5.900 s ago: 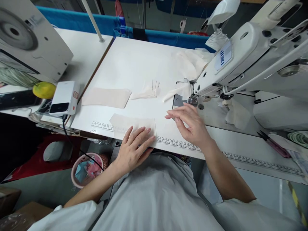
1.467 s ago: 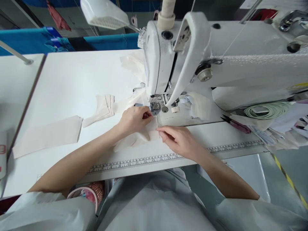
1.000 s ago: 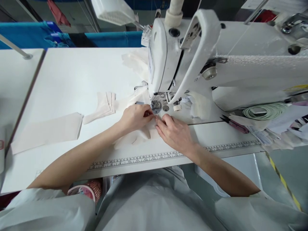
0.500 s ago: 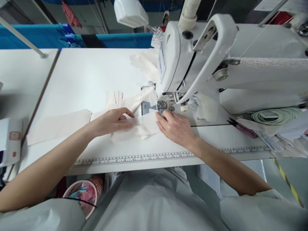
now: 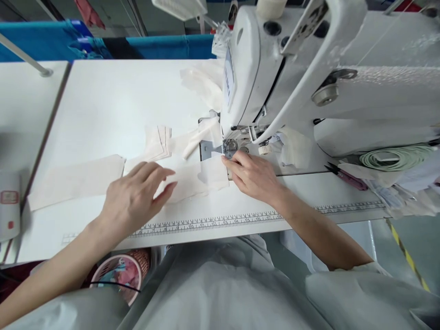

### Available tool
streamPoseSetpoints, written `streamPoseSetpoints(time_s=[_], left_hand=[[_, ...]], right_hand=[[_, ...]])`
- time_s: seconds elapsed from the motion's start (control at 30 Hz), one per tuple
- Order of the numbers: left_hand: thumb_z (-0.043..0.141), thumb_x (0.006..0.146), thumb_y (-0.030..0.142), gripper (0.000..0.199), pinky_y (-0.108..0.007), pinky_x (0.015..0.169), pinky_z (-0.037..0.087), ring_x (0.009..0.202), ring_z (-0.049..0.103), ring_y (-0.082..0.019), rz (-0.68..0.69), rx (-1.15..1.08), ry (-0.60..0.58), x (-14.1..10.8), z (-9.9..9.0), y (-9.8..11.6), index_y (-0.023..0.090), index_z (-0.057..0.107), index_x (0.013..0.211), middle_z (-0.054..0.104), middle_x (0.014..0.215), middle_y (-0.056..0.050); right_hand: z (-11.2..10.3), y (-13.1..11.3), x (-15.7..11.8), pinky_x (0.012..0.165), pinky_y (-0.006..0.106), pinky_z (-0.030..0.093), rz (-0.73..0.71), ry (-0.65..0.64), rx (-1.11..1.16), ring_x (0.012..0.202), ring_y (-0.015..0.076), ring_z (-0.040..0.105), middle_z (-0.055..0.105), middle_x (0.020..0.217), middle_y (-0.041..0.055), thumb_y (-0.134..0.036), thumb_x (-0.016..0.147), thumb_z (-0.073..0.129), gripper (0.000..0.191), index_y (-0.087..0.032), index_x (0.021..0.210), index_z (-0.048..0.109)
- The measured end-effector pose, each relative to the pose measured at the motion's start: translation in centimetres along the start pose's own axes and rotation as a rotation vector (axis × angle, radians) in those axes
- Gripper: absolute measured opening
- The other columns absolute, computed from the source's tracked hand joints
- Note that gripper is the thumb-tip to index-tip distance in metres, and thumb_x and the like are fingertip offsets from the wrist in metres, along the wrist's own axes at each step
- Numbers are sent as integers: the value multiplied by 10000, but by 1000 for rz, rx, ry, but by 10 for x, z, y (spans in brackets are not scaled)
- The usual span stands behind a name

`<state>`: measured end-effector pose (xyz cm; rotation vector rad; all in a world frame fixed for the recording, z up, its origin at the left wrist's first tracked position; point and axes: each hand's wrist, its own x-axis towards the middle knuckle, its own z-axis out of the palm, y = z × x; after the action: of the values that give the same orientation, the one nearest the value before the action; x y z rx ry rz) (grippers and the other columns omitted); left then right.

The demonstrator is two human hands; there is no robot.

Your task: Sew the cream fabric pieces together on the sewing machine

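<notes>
A pale cream fabric piece point(image 5: 192, 181) lies flat in front of the sewing machine point(image 5: 240, 87), its far edge by the metal plate at the presser foot point(image 5: 232, 145). At the fabric's right end, the fingers of my right hand point(image 5: 252, 176) are pinched together on its corner. My left hand point(image 5: 137, 192) is raised over the fabric's left part, thumb and fingers apart, with nothing in it. More cream cloth point(image 5: 202, 133) is bunched left of the needle area. A stack of small cut pieces point(image 5: 158, 142) and a longer piece point(image 5: 75, 178) lie further left.
A ruler strip point(image 5: 192, 226) runs along the table's front edge. Purple-handled thread snips point(image 5: 347, 176) and a coil of pale green cord point(image 5: 395, 158) lie at the right among fabric scraps. A pink basket point(image 5: 139, 266) stands below the table. A white device point(image 5: 9, 206) sits far left.
My left hand has lifted off the fabric and moved left and toward me, its fingers spreading. My right hand stays at the fabric's right end. The whole view has shifted slightly.
</notes>
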<state>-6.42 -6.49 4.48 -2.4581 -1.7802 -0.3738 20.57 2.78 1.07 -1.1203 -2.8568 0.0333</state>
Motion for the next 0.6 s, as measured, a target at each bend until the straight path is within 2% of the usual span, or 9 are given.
streamPoseSetpoints(time_s=[0.07, 0.13, 0.33, 0.47, 0.6], left_hand=[[500, 972, 270, 123, -303, 565, 502, 837, 668, -208, 128, -79, 11, -11, 2, 8, 239, 596, 1043, 704, 939, -49], [516, 963, 216, 150, -336, 665, 550, 864, 658, -213, 208, -108, 2, -20, 8, 13, 216, 591, 1092, 701, 997, -68], [499, 946, 106, 206, -356, 687, 539, 861, 649, -224, 304, -60, 28, -27, 20, 16, 169, 603, 1112, 702, 997, -86], [500, 931, 80, 222, -352, 686, 519, 851, 646, -222, 316, -61, 24, -26, 21, 16, 165, 626, 1092, 703, 983, -85], [524, 937, 125, 187, -344, 695, 509, 866, 647, -221, 310, -72, 21, -25, 16, 15, 184, 636, 1074, 704, 989, -76]], right_hand=[[0, 0, 0, 590, 304, 370, -5, 5, -14, 723, 153, 515, 610, 977, 77, -145, 972, 334, 441, -178, 1337, 578], [0, -1, 0, 596, 308, 371, -11, 8, -27, 722, 154, 515, 611, 974, 79, -145, 974, 325, 439, -174, 1330, 581], [-2, -2, 1, 614, 304, 378, -17, 4, -44, 742, 156, 518, 614, 979, 79, -134, 982, 304, 449, -155, 1335, 580], [-2, -3, 2, 604, 304, 366, -11, -21, -33, 745, 162, 509, 607, 978, 85, -135, 985, 292, 457, -150, 1346, 573], [-2, -3, 1, 625, 312, 370, -17, -7, -50, 741, 166, 507, 607, 978, 85, -130, 983, 288, 456, -147, 1341, 571]])
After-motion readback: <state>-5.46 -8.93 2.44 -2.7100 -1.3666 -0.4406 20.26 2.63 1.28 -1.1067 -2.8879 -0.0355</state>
